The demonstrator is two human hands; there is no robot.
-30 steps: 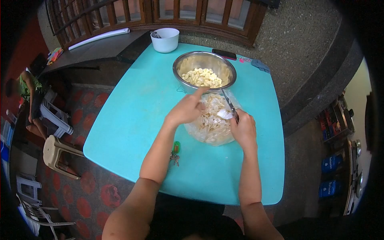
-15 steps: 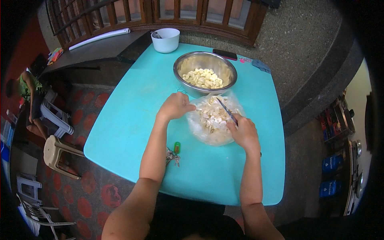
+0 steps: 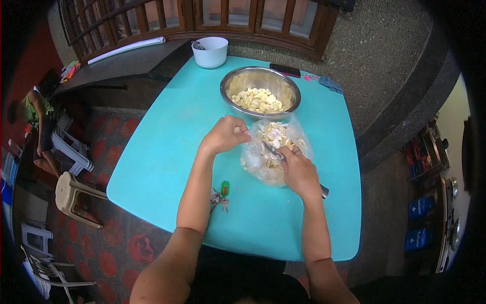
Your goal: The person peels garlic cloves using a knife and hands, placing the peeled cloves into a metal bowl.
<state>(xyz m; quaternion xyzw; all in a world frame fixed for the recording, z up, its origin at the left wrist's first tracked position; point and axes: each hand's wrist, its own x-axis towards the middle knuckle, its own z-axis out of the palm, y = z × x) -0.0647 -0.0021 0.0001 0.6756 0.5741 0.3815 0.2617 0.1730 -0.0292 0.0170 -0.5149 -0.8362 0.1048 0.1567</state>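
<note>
My right hand is closed around a knife, its blade pointing up and left over a clear plastic bag. The end of its handle sticks out below my palm. Inside the bag lie unpeeled garlic cloves and papery skins. At the bag's left edge my left hand is closed in a pinch, with a pale garlic clove partly showing between the fingers. Just beyond the bag, a steel bowl holds many peeled garlic cloves.
On the turquoise table are keys with a green tag, a white bowl, a dark phone and a blue cloth. A beige stool stands left, with a person farther back.
My right hand has moved slightly left and turned, bringing the knife blade lower and nearer my left hand. My left fingers have curled in, and a pale clove now shows there.
</note>
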